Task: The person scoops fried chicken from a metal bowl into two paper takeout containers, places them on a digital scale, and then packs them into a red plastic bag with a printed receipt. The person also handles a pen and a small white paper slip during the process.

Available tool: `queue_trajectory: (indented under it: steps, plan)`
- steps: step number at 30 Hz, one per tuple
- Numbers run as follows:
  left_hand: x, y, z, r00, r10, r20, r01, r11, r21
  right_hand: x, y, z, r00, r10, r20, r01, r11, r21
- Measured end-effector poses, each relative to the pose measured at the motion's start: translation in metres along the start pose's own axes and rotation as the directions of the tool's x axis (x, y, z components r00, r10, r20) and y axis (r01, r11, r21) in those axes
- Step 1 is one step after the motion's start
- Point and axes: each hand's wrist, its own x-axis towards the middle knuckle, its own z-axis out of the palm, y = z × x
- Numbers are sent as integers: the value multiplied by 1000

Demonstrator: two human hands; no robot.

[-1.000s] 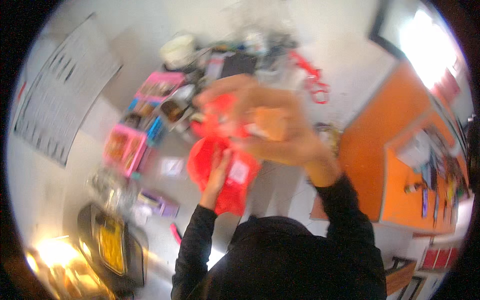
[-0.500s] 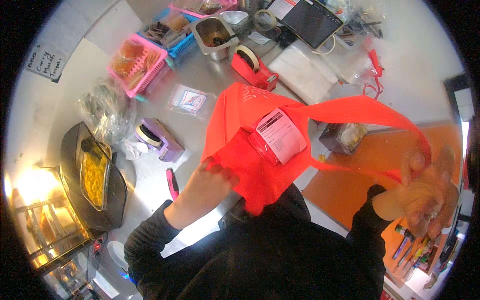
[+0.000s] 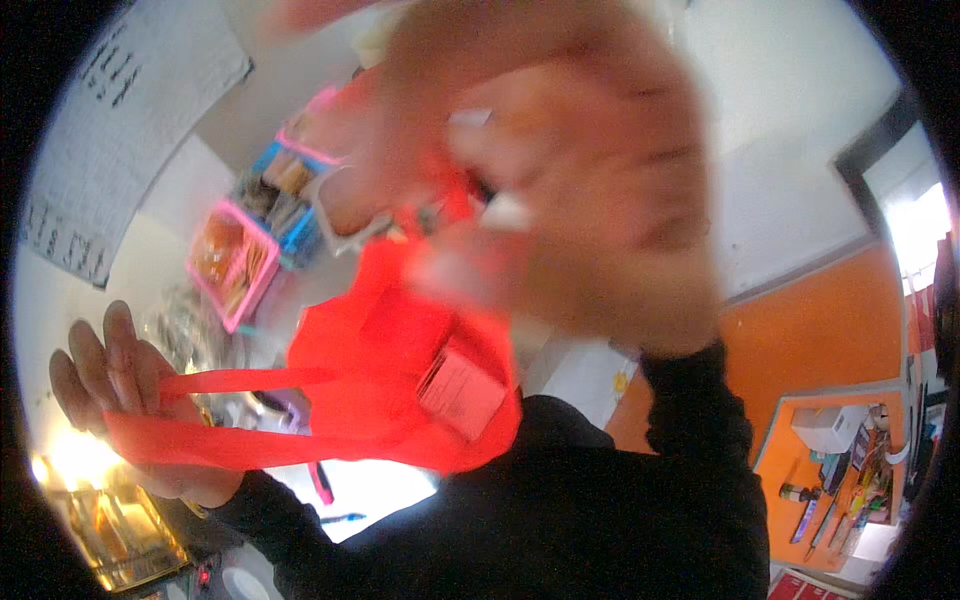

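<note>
A red fabric carrier bag (image 3: 375,350) hangs in front of my body, with a printed paper slip (image 3: 460,393) on its side near my chest. At the far left, my left hand (image 3: 135,420) holds the bag's long handle strap (image 3: 230,445), pulled taut sideways; its fingers point up past the strap. My right hand (image 3: 600,160) is raised close to the camera above the bag, its palm and fingers smeared by motion. Whether it grips anything cannot be made out. It covers part of the counter and the bag's far edge.
Beyond the bag stand a pink basket (image 3: 233,262) and a blue basket (image 3: 300,232) with packets. A lit glass case (image 3: 125,525) is at lower left. On the right, an orange board (image 3: 800,325) lies above a tray (image 3: 785,440) of pens and tools.
The strap has passed from my right hand to my left, which moved far left. My right hand rose toward the camera. The bag shifted left and turned, its strap now pointing left.
</note>
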Motion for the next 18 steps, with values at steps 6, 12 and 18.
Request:
queue_trajectory:
  steps: [6,12,18]
  plan:
    - [0,4,61,960,98,262,-144,976,163,33,-2,16,941,-242,238,161,936,314]
    - [5,-17,27,852,25,522,134,955,-265,37,23,-151,994,-79,74,108,761,-640]
    - [-2,-47,-14,860,-296,415,360,929,-83,86,94,-332,972,-197,129,47,-378,-925]
